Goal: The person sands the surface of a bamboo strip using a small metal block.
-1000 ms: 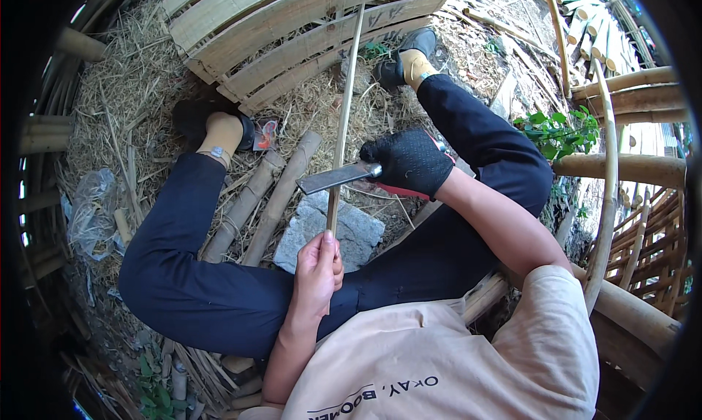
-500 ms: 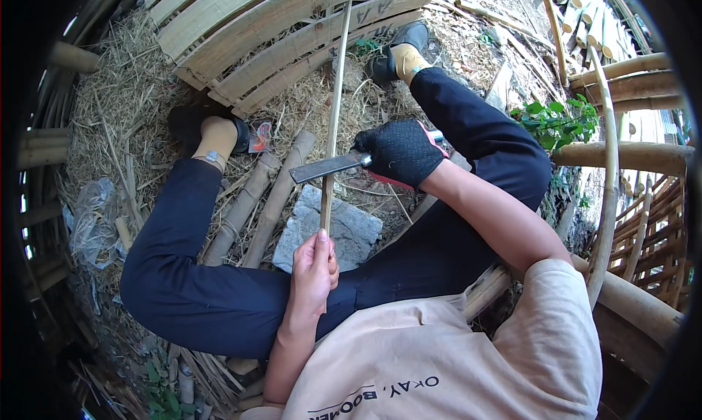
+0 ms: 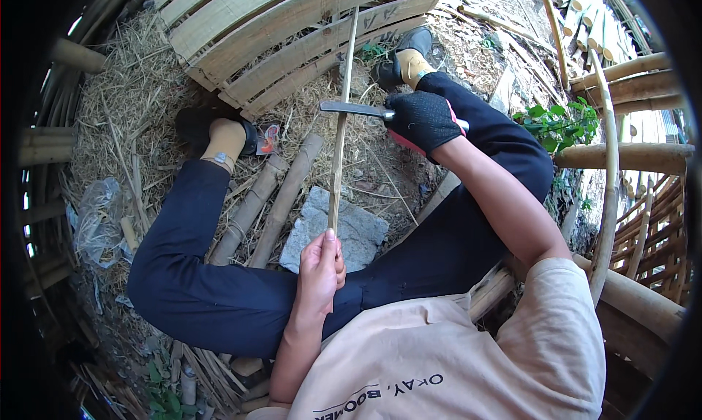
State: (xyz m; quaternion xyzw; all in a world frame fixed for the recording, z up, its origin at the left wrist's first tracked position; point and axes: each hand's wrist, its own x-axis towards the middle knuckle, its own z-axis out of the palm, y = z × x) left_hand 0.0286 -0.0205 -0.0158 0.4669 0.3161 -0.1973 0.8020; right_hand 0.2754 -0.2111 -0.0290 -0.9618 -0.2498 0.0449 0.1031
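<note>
My bare left hand (image 3: 320, 268) is closed around the near end of a long, thin bamboo strip (image 3: 341, 145). The strip runs away from me, its far end by the wooden slats. My right hand (image 3: 422, 123), in a black glove with red edging, grips the handle of a knife (image 3: 351, 110). Its broad, blunt-ended grey blade lies across the strip, roughly square to it, well beyond my left hand. Whether the edge is biting into the strip is too small to tell. A grey stone block (image 3: 335, 228) lies on the ground beneath the strip's near part.
Two bamboo poles (image 3: 285, 200) lie between my legs, left of the stone. Ahead stands a slatted wooden panel (image 3: 285, 39). A crumpled clear plastic bag (image 3: 101, 219) lies at the left. Bamboo railings (image 3: 621, 156) and a leafy plant (image 3: 559, 121) are on the right. Straw covers the ground.
My right hand has moved the knife away from me along the strip, and the blade has turned more level. My left hand keeps its grip near the same place.
</note>
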